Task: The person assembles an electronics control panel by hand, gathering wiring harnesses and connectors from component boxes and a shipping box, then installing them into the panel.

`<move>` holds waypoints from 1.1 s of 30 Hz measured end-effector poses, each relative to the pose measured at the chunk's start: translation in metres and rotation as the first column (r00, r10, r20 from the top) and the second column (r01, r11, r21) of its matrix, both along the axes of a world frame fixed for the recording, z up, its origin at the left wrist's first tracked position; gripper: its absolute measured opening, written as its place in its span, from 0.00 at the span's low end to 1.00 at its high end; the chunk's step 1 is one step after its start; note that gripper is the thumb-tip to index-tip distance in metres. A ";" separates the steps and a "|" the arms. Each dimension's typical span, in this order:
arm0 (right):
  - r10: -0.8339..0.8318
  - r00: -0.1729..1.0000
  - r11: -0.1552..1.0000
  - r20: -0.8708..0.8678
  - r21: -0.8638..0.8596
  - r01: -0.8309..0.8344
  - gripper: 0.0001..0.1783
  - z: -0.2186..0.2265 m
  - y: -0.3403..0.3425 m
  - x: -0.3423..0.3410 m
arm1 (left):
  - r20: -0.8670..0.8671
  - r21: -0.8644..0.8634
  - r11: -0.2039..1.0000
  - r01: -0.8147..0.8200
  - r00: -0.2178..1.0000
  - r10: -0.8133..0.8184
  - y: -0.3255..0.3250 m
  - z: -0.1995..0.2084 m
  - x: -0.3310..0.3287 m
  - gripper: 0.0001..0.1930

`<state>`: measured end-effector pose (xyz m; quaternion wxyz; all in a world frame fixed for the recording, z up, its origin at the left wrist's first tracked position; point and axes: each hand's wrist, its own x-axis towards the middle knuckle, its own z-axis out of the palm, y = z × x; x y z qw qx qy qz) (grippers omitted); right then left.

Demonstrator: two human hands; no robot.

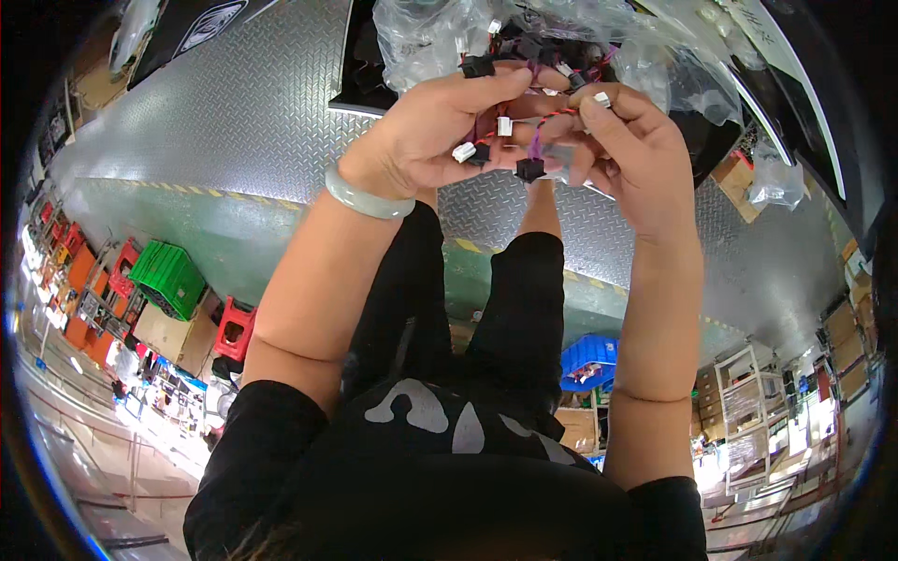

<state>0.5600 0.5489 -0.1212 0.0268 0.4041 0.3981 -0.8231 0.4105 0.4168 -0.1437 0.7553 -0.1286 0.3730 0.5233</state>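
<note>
My left hand is wrapped around part of a wire harness with thin red and purple wires. White plugs hang by its fingers, among them a white connector. A black connector dangles between my two hands. With thumb and finger, my right hand pinches a small white plug at the end of a wire. Clear plastic is also visible by the right fingers. Beyond the hands lies a heap of similar dark wiring, partly covered by my fingers.
Crumpled clear plastic bags surround the wiring heap. Beneath is a grey diamond-plate platform edged by yellow striped tape. A green crate and a red stool stand to the left; a blue bin and a white rack stand to the right.
</note>
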 end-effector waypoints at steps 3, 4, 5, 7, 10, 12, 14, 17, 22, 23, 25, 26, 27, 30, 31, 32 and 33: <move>0.031 0.998 0.991 0.045 0.125 -0.037 0.13 0.006 -0.003 -0.003 | 0.084 0.056 0.998 -0.034 0.996 0.029 -0.003 0.000 -0.001 0.20; 0.051 0.997 0.983 0.062 0.173 -0.061 0.13 0.008 -0.004 -0.004 | 0.149 0.080 0.994 -0.074 0.987 0.062 -0.004 0.001 -0.002 0.20; 0.055 0.997 0.983 0.061 0.171 -0.064 0.13 0.009 -0.005 -0.005 | 0.148 0.078 0.994 -0.077 0.987 0.065 -0.004 0.004 0.000 0.20; 0.061 0.996 0.985 0.067 0.156 -0.071 0.12 0.010 -0.007 -0.008 | 0.050 -0.192 0.977 -0.091 0.994 0.102 0.009 0.026 0.004 0.20; 0.008 0.999 0.994 0.031 0.110 -0.011 0.13 0.017 -0.004 -0.010 | 0.221 0.142 0.979 -0.146 0.969 0.113 -0.005 -0.001 0.001 0.18; -0.138 0.984 0.850 0.112 0.524 0.059 0.17 0.006 0.004 0.005 | 0.160 0.108 0.985 -0.135 0.980 0.117 -0.011 0.006 -0.004 0.18; -0.290 0.950 0.529 0.116 0.847 0.058 0.22 0.000 0.018 0.018 | 0.096 0.085 0.987 -0.135 0.987 0.126 -0.022 0.024 -0.013 0.17; -0.553 0.797 0.110 0.241 0.970 -0.217 0.35 -0.023 0.040 0.037 | -0.030 0.164 0.903 -0.398 0.912 0.408 -0.041 0.025 -0.029 0.15; 0.118 0.981 0.268 0.152 0.946 -0.179 0.47 -0.065 0.000 0.021 | -0.795 -0.325 0.945 -0.023 0.547 -0.261 -0.047 -0.014 -0.028 0.12; 0.282 0.911 0.050 0.300 0.944 -0.327 0.46 -0.066 -0.010 0.016 | -0.799 -0.325 0.945 -0.019 0.541 -0.264 -0.042 -0.028 -0.016 0.12; 0.345 0.854 -0.059 0.389 0.917 -0.394 0.44 -0.075 -0.028 0.001 | -0.788 -0.270 0.963 0.019 0.570 -0.233 -0.021 -0.043 -0.002 0.12; 0.397 0.783 -0.171 0.478 0.877 -0.449 0.41 -0.082 -0.030 -0.004 | -0.789 -0.265 0.964 0.020 0.570 -0.229 -0.015 -0.055 -0.005 0.12; 0.342 0.815 -0.169 0.468 0.884 -0.436 0.36 -0.094 -0.028 -0.009 | -0.870 -0.225 0.967 0.118 0.423 -0.253 -0.010 -0.070 -0.010 0.11; 0.127 0.857 -0.285 0.499 0.846 -0.451 0.33 -0.114 0.000 -0.026 | -0.798 -0.313 0.942 0.119 0.506 -0.329 0.008 -0.070 -0.012 0.10; 0.219 0.830 -0.337 0.513 0.838 -0.429 0.30 -0.113 0.012 -0.032 | -0.943 -0.200 0.979 0.031 0.266 -0.201 0.003 -0.068 -0.009 0.10; 0.219 0.830 -0.337 0.514 0.838 -0.430 0.30 -0.117 0.016 -0.040 | -0.998 -0.063 0.998 -0.023 -0.004 -0.064 -0.003 -0.063 -0.006 0.09; 0.159 0.828 -0.380 0.538 0.807 -0.452 0.23 -0.122 0.019 -0.046 | -0.999 -0.030 0.999 -0.038 0.035 -0.028 -0.012 -0.053 -0.002 0.09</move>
